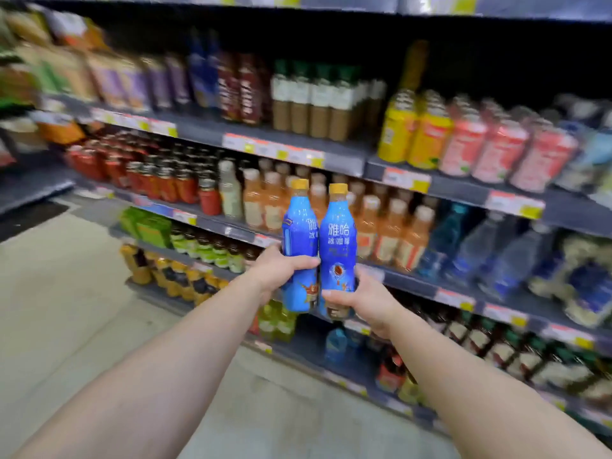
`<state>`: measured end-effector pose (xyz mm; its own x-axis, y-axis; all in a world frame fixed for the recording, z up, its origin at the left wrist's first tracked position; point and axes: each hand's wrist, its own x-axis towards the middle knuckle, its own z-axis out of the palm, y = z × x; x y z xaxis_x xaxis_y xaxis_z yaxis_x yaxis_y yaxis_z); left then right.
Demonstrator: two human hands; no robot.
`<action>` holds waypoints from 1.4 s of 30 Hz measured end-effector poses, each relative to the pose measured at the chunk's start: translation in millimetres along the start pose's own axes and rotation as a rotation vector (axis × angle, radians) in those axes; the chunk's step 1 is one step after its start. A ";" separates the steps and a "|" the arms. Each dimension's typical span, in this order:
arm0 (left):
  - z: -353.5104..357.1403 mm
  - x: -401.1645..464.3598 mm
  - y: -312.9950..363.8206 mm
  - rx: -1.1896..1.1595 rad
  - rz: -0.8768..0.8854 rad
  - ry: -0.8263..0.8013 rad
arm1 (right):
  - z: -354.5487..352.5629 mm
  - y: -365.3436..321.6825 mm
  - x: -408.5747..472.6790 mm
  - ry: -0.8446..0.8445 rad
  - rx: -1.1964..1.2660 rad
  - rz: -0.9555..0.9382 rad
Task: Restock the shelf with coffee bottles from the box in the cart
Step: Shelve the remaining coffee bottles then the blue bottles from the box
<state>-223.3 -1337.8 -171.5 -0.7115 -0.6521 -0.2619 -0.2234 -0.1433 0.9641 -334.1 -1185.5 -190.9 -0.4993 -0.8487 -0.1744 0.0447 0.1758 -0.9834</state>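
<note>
A person stands before a supermarket drinks shelf (291, 150) with both arms extended, carrying two blue-labelled coffee bottles side by side in mid-air, in front of the rows of orange drinks. The left hand (281, 271) wraps round the lower body of the left coffee bottle (299, 240); the right hand (359, 298) grips the right coffee bottle (337, 240) near its base. The two bottles touch or nearly touch along their sides. Each stands close to upright, long axis vertical, yellow cap up, printed label facing the camera. Neither the cart nor the box is in view. To shelve them well, the person would likely need to find the matching slot, keep the bottles upright, set each base flat on the shelf and leave the labels facing outward.
</note>
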 end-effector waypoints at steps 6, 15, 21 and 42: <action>-106.0 29.3 42.6 -0.085 0.116 0.160 | 75.4 -58.0 98.5 -0.063 -0.132 -0.170; -212.3 149.8 121.2 -0.138 0.292 0.269 | 124.2 -142.1 266.7 -0.052 -0.198 -0.401; -275.3 215.5 168.6 -0.179 0.377 0.323 | 151.7 -198.9 363.2 0.006 -0.187 -0.517; -446.1 422.5 236.2 0.082 0.598 0.120 | 271.7 -253.6 558.0 0.571 -0.496 -0.412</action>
<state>-279.5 -1979.3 -35.0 -0.6508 -0.6815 0.3347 0.1376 0.3276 0.9347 -389.0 -1839.1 -52.3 -0.7571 -0.5351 0.3747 -0.5529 0.2194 -0.8038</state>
